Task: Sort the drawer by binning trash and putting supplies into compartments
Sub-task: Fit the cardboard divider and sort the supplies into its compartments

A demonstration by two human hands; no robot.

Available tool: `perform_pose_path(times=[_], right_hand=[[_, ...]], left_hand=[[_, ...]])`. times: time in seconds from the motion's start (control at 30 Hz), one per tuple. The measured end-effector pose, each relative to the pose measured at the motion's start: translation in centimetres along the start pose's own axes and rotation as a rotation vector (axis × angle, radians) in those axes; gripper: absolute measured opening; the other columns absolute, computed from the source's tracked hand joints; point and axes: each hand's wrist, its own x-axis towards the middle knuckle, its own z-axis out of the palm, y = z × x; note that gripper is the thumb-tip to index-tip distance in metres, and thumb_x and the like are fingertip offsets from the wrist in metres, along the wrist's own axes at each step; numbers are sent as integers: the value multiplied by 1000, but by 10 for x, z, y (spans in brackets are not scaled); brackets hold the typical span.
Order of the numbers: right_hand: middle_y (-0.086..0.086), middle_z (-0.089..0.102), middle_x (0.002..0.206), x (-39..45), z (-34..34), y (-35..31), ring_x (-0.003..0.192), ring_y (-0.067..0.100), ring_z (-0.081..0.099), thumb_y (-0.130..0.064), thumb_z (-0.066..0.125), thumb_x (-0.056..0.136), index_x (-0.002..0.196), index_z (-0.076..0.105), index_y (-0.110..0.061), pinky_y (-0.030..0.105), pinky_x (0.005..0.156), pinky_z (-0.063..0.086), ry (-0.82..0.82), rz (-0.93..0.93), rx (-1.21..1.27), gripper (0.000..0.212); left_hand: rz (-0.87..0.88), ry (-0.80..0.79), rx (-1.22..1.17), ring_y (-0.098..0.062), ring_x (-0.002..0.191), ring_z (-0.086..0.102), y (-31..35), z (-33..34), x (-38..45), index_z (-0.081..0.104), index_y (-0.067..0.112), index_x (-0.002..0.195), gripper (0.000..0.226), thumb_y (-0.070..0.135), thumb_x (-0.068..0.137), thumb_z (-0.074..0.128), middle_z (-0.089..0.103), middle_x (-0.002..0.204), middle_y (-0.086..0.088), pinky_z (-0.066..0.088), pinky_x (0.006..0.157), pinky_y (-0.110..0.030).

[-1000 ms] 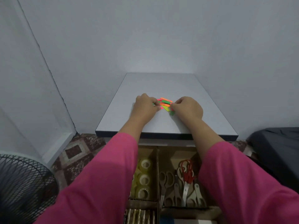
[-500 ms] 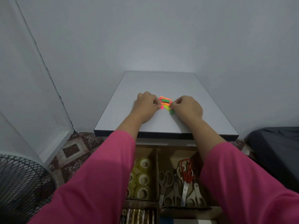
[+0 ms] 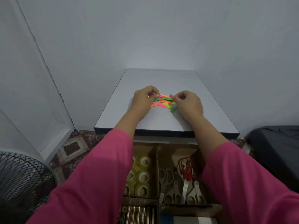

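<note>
1. Left hand [image 3: 144,101] on the grey tabletop [image 3: 210,113], fingers curled, fingertips pinched at the left edge of the paper strip pile [image 3: 164,101]. Looks like it grips a strip, but exactly what sits between the fingertips is too small to tell.
2. Right hand [image 3: 188,103] on the tabletop at the right edge of the pile, fingers curled, fingertips touching the strips near a red piece. Grasp or plain contact: cannot tell.
3. Pile lies mid-table between the 2 hands: neon orange, green, pink, yellow and red strips, overlapping. 1 green strip [image 3: 173,109] lies just off the pile, at its near-right side, beside the right hand.
4. Both forearms in pink sleeves [image 3: 100,175] reach across the open drawer [image 3: 157,159] below the table's front edge.
5. Drawer has cardboard dividers. Left compartment: clear tape rolls [image 3: 143,175], standing in rows. Right compartment: scissors [image 3: 186,178], several with beige handles, 1 with red handles on top.
6. Nearer compartment under the tape: a row of metallic cylinders [image 3: 137,214], type unclear.
7. Black mesh fan guard [image 3: 21,183] at lower left, on a patterned tile floor [image 3: 72,146]. Dark object [image 3: 275,147] at right, unidentifiable.
</note>
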Motion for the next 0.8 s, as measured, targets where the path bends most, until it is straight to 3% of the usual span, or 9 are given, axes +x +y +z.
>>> perform_pose_path(times=[0.13,0.23,0.3,0.37,0.53,0.6,0.67,0.8], right_hand=[[-8,70,78,-9,-9,-5,79,9,65,-38,73,78,78,72,-23,29,69,50,-65,12,262,16],[-2,68,73,-20,-12,-7,78,14,64,-25,80,71,64,72,-18,31,70,53,-276,-1,478,13],[-3,66,82,-23,-9,-7,87,12,61,-23,82,68,63,74,-18,28,71,54,-387,-29,379,10],[-10,64,85,-20,-5,-7,91,11,57,-31,81,67,65,76,-26,32,75,54,-392,-62,178,8],[-7,64,83,-14,-4,-4,88,10,58,-26,68,82,76,75,-21,32,77,52,-286,-74,220,10],[-6,65,84,-13,-3,-3,87,11,59,-24,63,87,84,74,-19,25,71,51,-221,-72,220,12],[-8,64,85,-10,0,-1,87,10,59,-26,63,87,90,74,-19,22,71,48,-190,-105,122,13],[0,57,94,-5,5,-3,93,16,51,-42,64,83,94,75,-28,34,77,46,-136,-242,-208,20]], left_hand=[[-14,-51,119,-12,88,56,-2,3,-2,69,39,77,4,36,75,70,62,96,-2,52,81,-32],[31,-84,400,-12,96,42,-2,5,-2,72,35,103,20,35,84,66,58,98,1,41,84,-28],[56,-88,507,-17,104,40,0,4,-2,71,33,110,24,34,89,59,57,103,0,41,88,-31],[60,-109,552,-22,110,39,3,4,-2,72,33,106,21,33,91,57,56,101,1,42,90,-35],[26,-107,500,-22,111,39,4,5,-1,71,32,95,14,31,90,58,51,93,4,43,91,-39],[26,-105,496,-22,110,40,4,6,-1,71,29,94,13,30,91,58,53,94,3,44,90,-39],[28,-104,486,-21,109,40,4,6,-1,70,29,93,12,31,90,59,53,95,3,44,89,-38],[14,-80,434,-20,108,40,3,4,-2,67,29,93,8,31,86,64,56,94,4,43,89,-38]])
